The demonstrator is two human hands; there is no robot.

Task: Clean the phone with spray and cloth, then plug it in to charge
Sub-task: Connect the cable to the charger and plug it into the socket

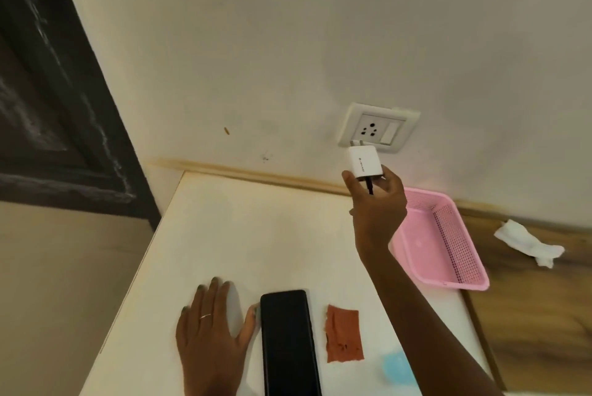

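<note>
At the table's (224, 235) near edge the left hand (211, 328) lies flat, fingers straight and spread, its thumb tip touching the left side of the phone (290, 341). The phone lies face up, dark, lengthwise toward the wall, with no cable in it that can be seen. Just to its right lies a small rust-red cloth (343, 334), apart from the phone. Past that, at the near right edge, a pale blue shape (395, 367) peeks out beside the forearm; it may be the spray, but it is too blurred and hidden to tell.

Further right and up, the right hand (376, 200) is raised to the wall, its grip pinching the white charger (363, 162) by its lower end, a dark cable leaving between the fingers. The charger's prongs point up at the socket (371, 131) and sit at the lower edge of the plate, not in the holes. A pink basket (448, 280) stands at the table's far right corner, and a crumpled tissue (528, 243) lies beyond it on the wooden surface.

Cleaning looks finished; the charging step is in hand. The next move calls for lifting the charger slightly, lining both prongs with the two lower holes, pushing in squarely, then switching on and bringing the cable's free end to the phone.
</note>
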